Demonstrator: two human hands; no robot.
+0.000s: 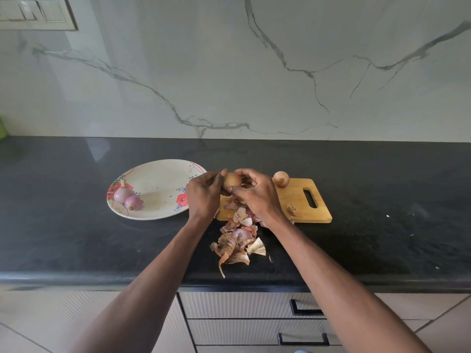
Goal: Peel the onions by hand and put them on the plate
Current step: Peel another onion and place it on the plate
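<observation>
Both the left hand [204, 193] and right hand [257, 192] grip an unpeeled onion [232, 180] above the board [300, 200]. Risk: dry skin tears short, or the onion slips toward the plate [155, 174].

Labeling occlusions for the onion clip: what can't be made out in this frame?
- Held onion, head view: mostly covered by the left hand and right hand; how far it is peeled cannot be told.
- Cutting board: its left part is hidden by the right hand and the peels.
- Switch plate: cut off by the top-left edge.
- Green object: cut off by the left edge, unidentifiable.
</observation>
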